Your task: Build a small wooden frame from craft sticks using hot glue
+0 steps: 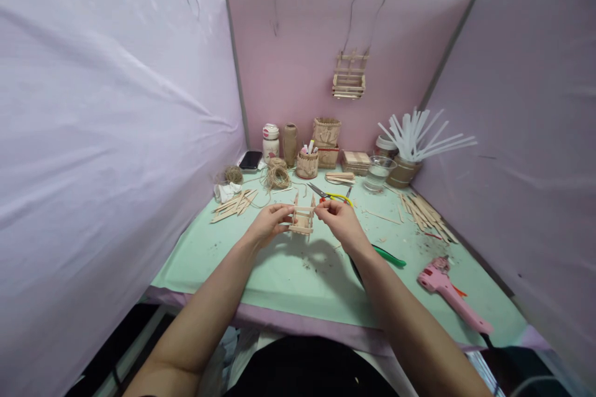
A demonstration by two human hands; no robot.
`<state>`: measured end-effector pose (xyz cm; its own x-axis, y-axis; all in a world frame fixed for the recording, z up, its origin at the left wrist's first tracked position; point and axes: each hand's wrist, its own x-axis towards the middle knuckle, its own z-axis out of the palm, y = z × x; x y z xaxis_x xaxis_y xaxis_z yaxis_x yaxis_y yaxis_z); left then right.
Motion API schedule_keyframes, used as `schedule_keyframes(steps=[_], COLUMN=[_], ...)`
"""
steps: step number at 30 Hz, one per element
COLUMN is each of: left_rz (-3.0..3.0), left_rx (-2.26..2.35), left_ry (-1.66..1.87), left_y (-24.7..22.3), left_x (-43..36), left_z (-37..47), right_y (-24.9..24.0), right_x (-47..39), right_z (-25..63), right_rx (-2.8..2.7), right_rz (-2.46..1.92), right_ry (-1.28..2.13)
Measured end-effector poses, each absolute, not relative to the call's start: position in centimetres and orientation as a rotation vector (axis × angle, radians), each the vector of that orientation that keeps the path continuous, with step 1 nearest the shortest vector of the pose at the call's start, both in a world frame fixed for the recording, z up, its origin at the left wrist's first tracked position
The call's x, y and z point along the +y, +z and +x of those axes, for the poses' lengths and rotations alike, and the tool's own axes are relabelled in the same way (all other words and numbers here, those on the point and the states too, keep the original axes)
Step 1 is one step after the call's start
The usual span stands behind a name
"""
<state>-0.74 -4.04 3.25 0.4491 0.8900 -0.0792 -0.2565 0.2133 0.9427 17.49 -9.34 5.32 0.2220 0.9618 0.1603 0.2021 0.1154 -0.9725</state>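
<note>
A small frame of popsicle sticks (302,221), with uprights and crossbars, is held up just above the table. My left hand (270,223) grips its left side between thumb and fingers. At the upper right, my right hand (339,218) is closed in a pinch against the end of the top crossbar. Its fingertips partly hide that corner. Behind the frame lie scissors (339,198) with red and yellow handles, their blades opened. Green-handled pliers (388,256) rest under my right forearm, which covers part of them.
A pink glue gun (452,293) lies at the right. Loose sticks are piled left (235,206) and right (426,216). Twine (278,175), a water cup (378,175) and a pot of white glue sticks (406,170) stand behind. A stick basket (349,82) hangs on the back panel.
</note>
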Motion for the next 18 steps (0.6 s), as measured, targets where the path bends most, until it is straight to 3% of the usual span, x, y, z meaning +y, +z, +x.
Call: schedule_keyframes(steps=[18], left_rz=[1.113], left_rx=[0.746], left_ry=[0.924], left_y=[3.3], left_x=[-4.6], left_z=[-0.6], right_y=[4.2], right_x=[-9.6], right_z=[17.6], right_rx=[-1.207], right_rz=[-1.288], right_ry=[0.868])
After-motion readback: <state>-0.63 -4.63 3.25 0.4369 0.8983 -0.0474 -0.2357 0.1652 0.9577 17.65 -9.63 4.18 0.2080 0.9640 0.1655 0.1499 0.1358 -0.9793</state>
